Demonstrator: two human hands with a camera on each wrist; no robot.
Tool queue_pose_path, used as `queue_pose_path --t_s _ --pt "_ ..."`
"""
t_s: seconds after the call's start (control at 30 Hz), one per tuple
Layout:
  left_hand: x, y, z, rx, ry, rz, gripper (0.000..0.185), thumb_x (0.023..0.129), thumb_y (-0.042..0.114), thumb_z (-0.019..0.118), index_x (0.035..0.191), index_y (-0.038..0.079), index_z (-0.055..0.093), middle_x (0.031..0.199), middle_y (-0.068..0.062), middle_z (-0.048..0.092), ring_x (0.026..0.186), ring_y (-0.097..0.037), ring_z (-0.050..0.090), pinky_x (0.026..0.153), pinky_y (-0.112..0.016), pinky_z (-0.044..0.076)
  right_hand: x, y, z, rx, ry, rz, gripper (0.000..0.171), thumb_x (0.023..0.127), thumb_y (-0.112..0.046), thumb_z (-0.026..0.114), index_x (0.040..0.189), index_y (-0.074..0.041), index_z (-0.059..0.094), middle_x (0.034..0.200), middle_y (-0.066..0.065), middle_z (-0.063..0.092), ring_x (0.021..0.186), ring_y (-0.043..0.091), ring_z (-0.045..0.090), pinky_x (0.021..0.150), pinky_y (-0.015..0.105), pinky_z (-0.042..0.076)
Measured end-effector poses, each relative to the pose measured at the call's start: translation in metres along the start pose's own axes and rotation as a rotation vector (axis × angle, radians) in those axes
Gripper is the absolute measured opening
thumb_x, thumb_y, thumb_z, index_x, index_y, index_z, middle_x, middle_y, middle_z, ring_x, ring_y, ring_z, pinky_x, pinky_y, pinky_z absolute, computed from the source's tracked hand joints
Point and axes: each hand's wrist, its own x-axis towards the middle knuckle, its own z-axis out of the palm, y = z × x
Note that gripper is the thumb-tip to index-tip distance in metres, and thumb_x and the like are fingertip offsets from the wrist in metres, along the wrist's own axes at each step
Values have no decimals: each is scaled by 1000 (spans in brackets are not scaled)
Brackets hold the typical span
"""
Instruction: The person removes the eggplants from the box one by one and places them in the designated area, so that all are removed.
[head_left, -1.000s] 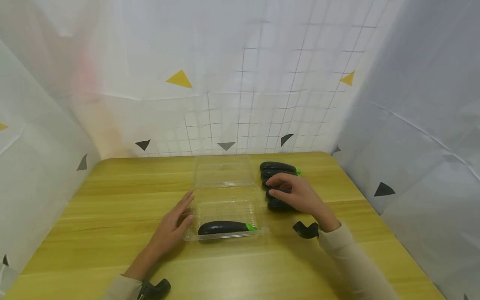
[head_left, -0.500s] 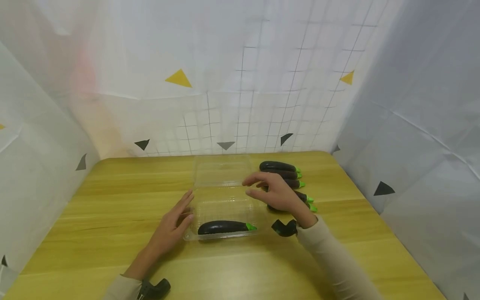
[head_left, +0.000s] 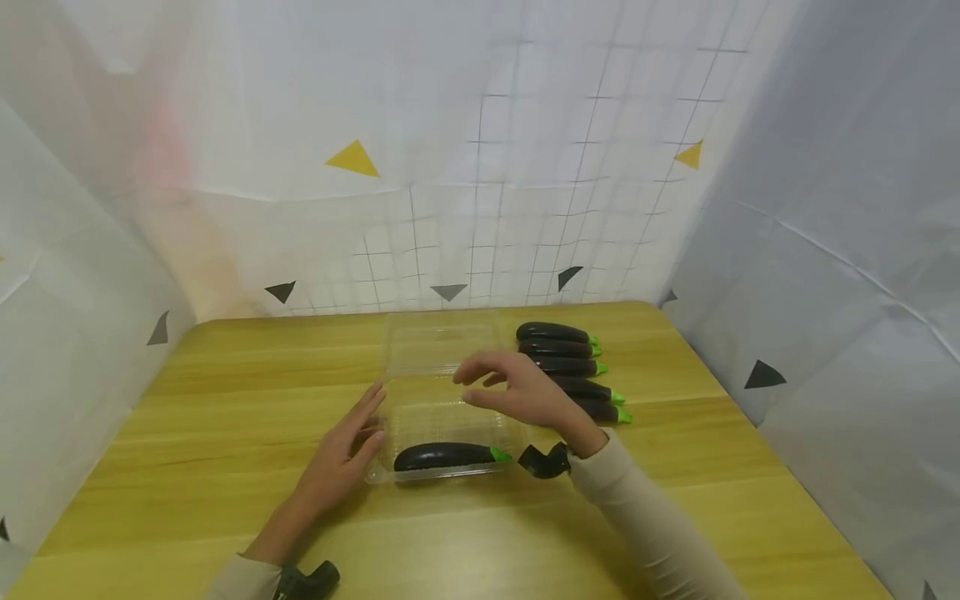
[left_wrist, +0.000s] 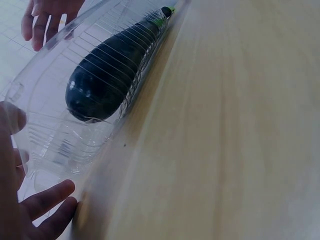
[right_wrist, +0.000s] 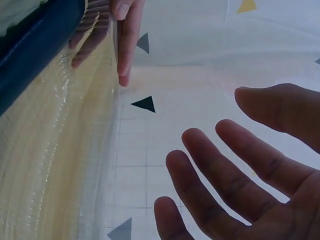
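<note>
Eggplants, total six: one eggplant (head_left: 444,455) lies inside the clear plastic box (head_left: 450,400); five eggplants (head_left: 562,371) lie in a row on the table (head_left: 225,392). Clear plastic boxes: one. Tables: one. Hands in view: two.

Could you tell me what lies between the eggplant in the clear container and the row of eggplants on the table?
In the head view, the right hand hovers there, above the container's right wall.
</note>
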Motion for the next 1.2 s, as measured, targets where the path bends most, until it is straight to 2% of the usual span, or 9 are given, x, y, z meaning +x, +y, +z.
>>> queue_pose_path --t_s 0.13,0.23,0.43,0.7,0.8,1.0,1.2 --pt "-1 0 0 3 -1 2 62 106 5 59 163 14 36 168 -15 29 126 -37 60 100 -50 53 2 1 6 24 -40 21 26 100 -22 73 124 -10 71 122 3 70 114 24 66 96 53 55" --pt "-1 -1 -1 13 -6 0 62 107 7 58 164 15 34 168 -15 28 126 -37 60 101 -49 53 3 0 11 59 -72 48 27 100 -18 73 124 -7 71 122 3 70 114 27 65 97 52 55" --pt "-1 -3 0 13 -13 -7 62 108 10 57 165 17 33 169 -13 27 127 -37 60 102 -47 53 5 4 24 78 -116 51 22 99 -13 73 121 -12 72 116 -2 71 110 30 68 91 43 59" --pt "0 -3 0 4 -7 -30 62 108 11 58 164 19 34 169 -7 28 128 -35 60 103 -44 52 9 11 38 121 -240 85 26 99 -8 70 124 -2 71 121 16 70 112 37 67 91 31 58" --pt "0 -3 -1 5 -10 -26 61 108 11 57 164 18 34 169 -8 28 128 -35 60 103 -41 52 9 13 42 117 -278 101 29 99 -9 71 127 0 70 123 16 69 112 33 68 92 29 57" --pt "0 -1 -2 11 -15 -8 61 108 10 57 164 16 34 169 -12 27 126 -36 61 103 -42 53 10 18 50 112 -346 123 36 99 -14 73 132 0 68 126 13 69 108 16 69 92 27 56" --pt "1 3 -2 0 -12 10 61 107 7 58 163 12 35 168 -14 29 126 -37 61 101 -49 53 9 23 57 107 -380 115 36 99 -14 72 132 1 67 128 13 69 111 19 69 94 26 55"
